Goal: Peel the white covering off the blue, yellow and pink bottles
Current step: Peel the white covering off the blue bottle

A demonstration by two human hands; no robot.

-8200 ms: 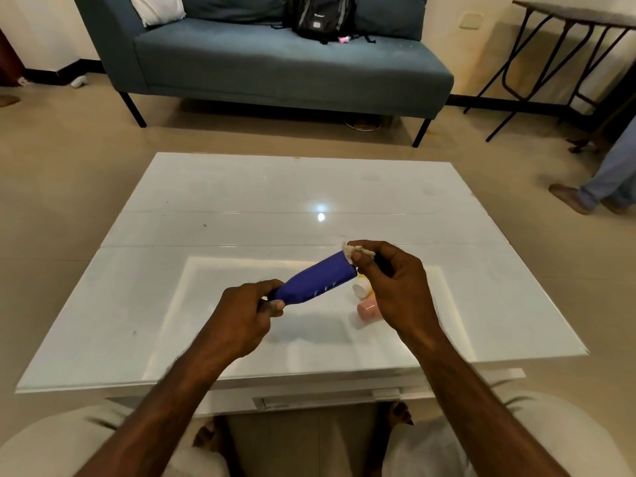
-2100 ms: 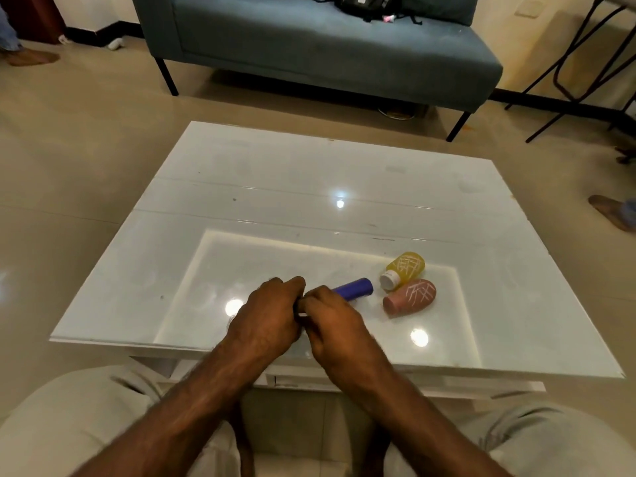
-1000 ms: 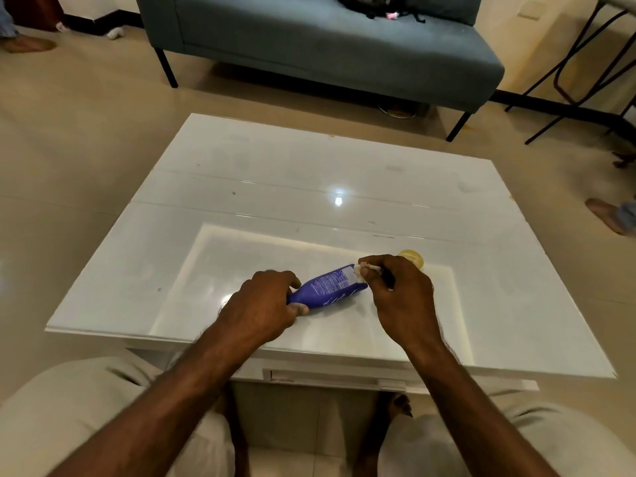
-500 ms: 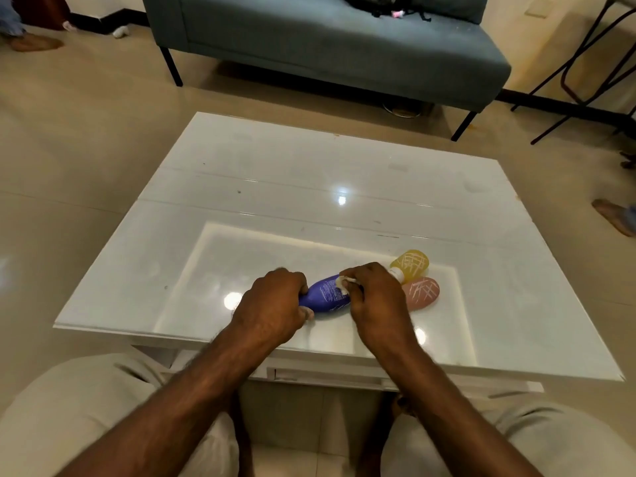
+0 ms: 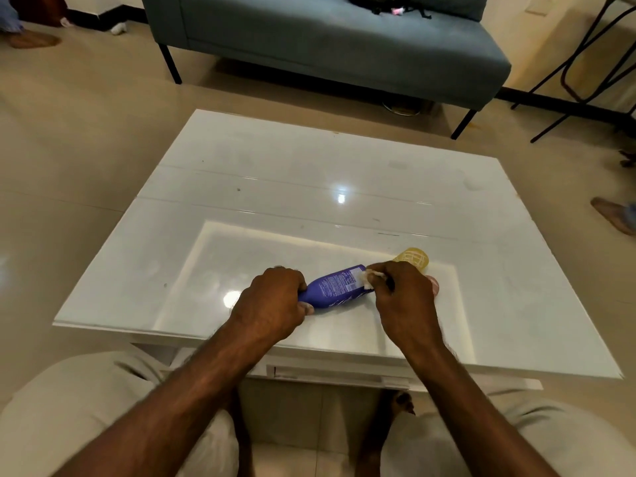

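Note:
The blue bottle [image 5: 335, 287] lies tilted just above the white glossy table [image 5: 309, 187], its printed label facing up. My left hand [image 5: 273, 302] grips its near, lower end. My right hand [image 5: 404, 297] pinches a scrap of white covering [image 5: 367, 278] at the bottle's far end. Behind my right hand the yellow bottle [image 5: 413, 259], wrapped in white netting, lies on the table. Only a sliver of the pink bottle [image 5: 433, 285] shows past my right knuckles.
A grey-blue sofa [image 5: 344, 46] stands beyond the table with a black bag [image 5: 382, 1] on it. Black metal legs of a folding table [image 5: 585, 63] are at the far right. Another person's feet [image 5: 616, 218] show at the right edge. My knees sit under the table's front edge.
My hands have drawn apart a little along the blue bottle, exposing its label. My right hand now hides most of the pink bottle.

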